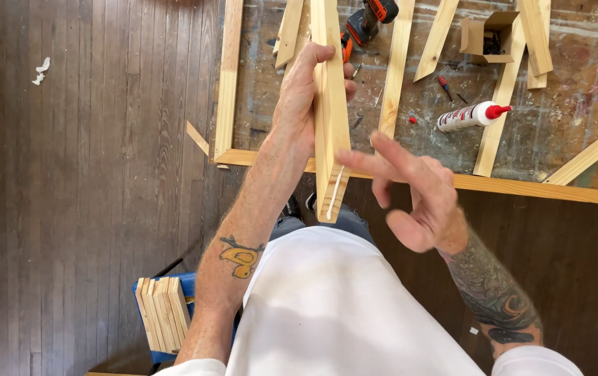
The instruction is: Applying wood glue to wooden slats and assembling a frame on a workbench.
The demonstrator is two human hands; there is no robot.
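A: Status?
B: I'm seeing the left hand [299, 97] gripping a mitred wood strip [330, 104] at frame centre, fingers closed around it. A white glue bead [335, 189] is sitting on its lower cut.
A: And the right?
B: The right hand [414, 198] is open, holding nothing, forefinger touching the bead. Gluing looks underway; joining is not yet done.

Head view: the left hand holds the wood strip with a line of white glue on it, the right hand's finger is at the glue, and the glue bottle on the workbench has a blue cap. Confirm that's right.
Not quite. In the head view the glue bottle lying on the workbench has a red cap, not blue. The rest stands: the left hand holds the wood strip, a line of white glue runs along its near end, and the right hand has a fingertip at it.
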